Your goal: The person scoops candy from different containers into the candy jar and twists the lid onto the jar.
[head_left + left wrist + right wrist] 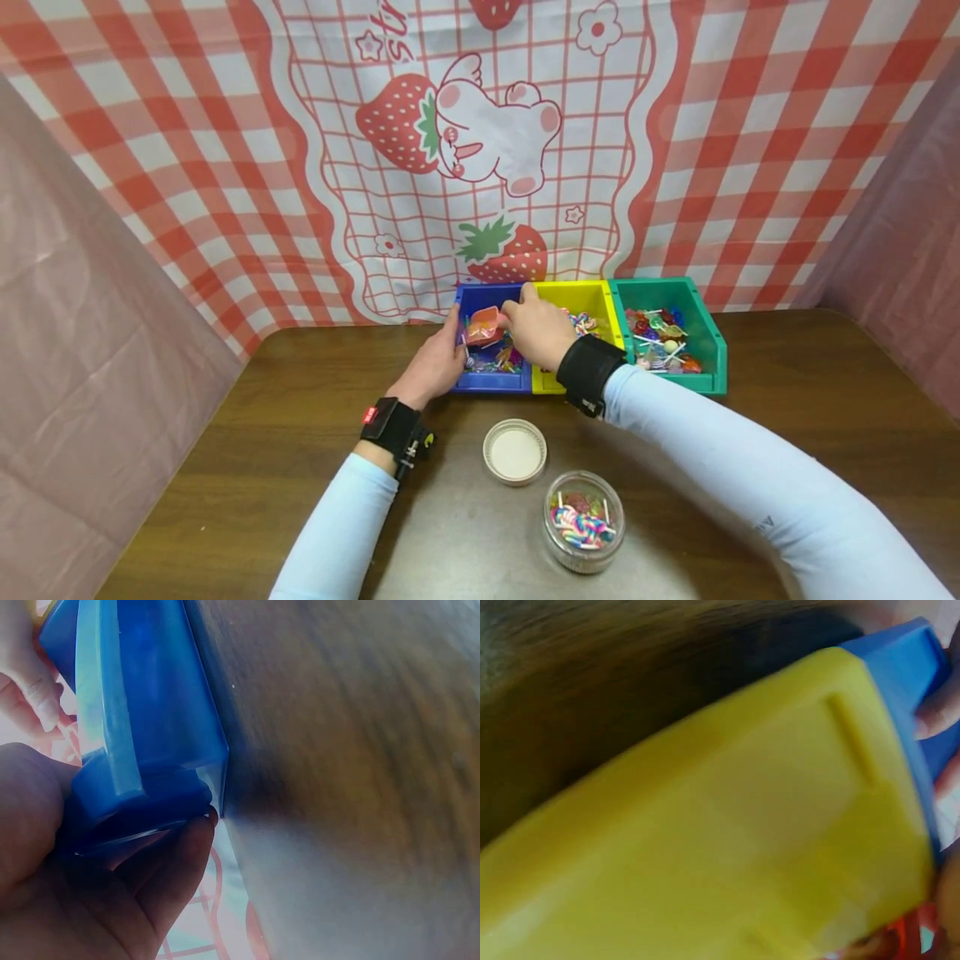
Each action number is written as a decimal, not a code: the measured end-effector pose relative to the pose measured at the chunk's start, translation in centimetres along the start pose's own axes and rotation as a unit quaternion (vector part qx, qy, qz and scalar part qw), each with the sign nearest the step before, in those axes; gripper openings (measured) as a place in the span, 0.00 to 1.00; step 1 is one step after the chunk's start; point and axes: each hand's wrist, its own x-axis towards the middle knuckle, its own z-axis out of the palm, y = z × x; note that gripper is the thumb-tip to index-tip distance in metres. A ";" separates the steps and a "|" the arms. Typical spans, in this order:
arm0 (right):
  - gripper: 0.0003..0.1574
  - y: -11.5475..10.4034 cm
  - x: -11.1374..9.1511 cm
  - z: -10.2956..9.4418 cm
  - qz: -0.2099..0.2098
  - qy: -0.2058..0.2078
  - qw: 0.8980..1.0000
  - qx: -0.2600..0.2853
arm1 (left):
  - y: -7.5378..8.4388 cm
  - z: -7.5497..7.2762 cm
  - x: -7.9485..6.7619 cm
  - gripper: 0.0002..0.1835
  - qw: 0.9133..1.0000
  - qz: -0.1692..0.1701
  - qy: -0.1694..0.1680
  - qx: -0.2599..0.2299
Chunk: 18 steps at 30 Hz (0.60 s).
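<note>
My left hand [435, 362] grips the left wall of the blue bin [491, 383]. In the left wrist view its thumb lies along one side of the blue bin [169, 690] and its fingers on the other. My right hand [542, 332] holds a small orange-pink scoop [484, 325] inside the blue bin, above the small candies [506, 360] there. Some yellowish candy pieces show in the scoop, whose handle is mostly hidden by the hand. Beneath the right wrist, the yellow bin [705, 817] fills most of the right wrist view.
Right of the blue bin stand the yellow bin [551, 383] and a green bin [675, 383], both holding candies. Nearer on the wooden table [247, 450] are a white round lid [515, 452] and a clear jar [585, 554] with colourful lollipops. A checked cloth [757, 167] hangs behind.
</note>
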 end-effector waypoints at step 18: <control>0.21 1.3 0.6 1.1 0.045 0.015 0.995 0.083 | -0.1 -0.1 -0.2 0.43 1.000 0.007 -0.001 -0.003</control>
